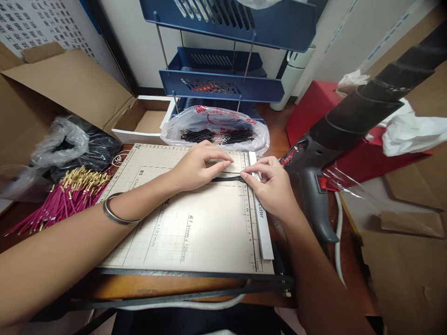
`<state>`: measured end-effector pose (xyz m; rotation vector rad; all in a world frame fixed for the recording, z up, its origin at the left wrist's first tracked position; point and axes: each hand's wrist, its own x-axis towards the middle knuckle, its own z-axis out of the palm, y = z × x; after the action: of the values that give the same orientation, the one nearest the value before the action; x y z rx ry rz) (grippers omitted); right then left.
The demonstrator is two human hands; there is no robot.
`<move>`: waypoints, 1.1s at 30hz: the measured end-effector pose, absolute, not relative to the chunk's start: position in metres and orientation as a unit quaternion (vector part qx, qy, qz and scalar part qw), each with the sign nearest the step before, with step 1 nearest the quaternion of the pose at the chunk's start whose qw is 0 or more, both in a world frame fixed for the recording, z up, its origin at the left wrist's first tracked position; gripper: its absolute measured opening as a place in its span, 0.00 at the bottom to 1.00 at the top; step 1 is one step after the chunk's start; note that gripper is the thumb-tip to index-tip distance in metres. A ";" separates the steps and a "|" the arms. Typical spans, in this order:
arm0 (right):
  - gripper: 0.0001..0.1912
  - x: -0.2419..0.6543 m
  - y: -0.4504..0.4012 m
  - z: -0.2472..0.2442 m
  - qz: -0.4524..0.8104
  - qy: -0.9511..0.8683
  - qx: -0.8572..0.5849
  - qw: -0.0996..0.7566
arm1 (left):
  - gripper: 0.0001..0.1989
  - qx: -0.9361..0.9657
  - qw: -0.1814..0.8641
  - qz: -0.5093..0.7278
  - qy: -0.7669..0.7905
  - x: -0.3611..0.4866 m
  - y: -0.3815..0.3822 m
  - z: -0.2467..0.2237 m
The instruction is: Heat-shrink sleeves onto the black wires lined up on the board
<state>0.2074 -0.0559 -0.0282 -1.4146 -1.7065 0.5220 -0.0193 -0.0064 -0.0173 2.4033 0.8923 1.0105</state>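
Thin black cords (228, 178) lie crosswise on the cream, grid-printed board of a paper cutter (206, 218). My right hand (270, 186) pinches their right end between thumb and fingers, beside the white strip (262, 228) along the board's right edge. Above the cords' left part rests my left hand (200, 165), palm down, its thumb and forefinger stretched out with a gap between them. Its other fingers are partly hidden, and the cords run out of sight beneath it. Behind the board, a clear plastic bag (214, 118) holds bundles of black strands (237, 136).
A heat gun (314, 172) stands close by my right hand, near a red box (310, 109). Pink cords with gold-coloured tips (75, 190) lie left of the board. Open cardboard boxes (77, 83) and a blue tiered rack (223, 86) stand behind.
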 end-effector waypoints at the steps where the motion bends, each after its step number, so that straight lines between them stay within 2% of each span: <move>1: 0.06 0.207 -0.055 -0.031 0.200 -0.685 -0.564 0.416 | 0.10 0.863 0.183 0.347 0.317 -0.019 -0.006 -0.018; 7: 0.12 0.209 -0.052 -0.037 0.181 -0.671 -0.576 0.430 | 0.07 0.881 0.150 0.302 0.333 -0.020 -0.007 -0.020; 13: 0.06 0.208 -0.055 -0.033 0.184 -0.663 -0.584 0.431 | 0.05 0.885 0.147 0.291 0.332 -0.020 -0.010 -0.019; 22: 0.05 0.208 -0.057 -0.032 0.199 -0.677 -0.583 0.403 | 0.09 0.884 0.147 0.294 0.333 -0.019 -0.010 -0.019; 27: 0.09 0.206 -0.057 -0.027 0.230 -0.659 -0.567 0.438 | 0.10 0.888 0.141 0.322 0.298 -0.018 -0.011 -0.020; 33: 0.08 0.204 -0.058 -0.023 0.241 -0.660 -0.531 0.474 | 0.11 0.880 0.094 0.364 0.291 -0.017 -0.013 -0.016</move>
<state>0.2040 -0.0582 -0.0227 -1.2997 -1.6133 0.5898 -0.0166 -0.0127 -0.0165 2.6087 0.8642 1.0801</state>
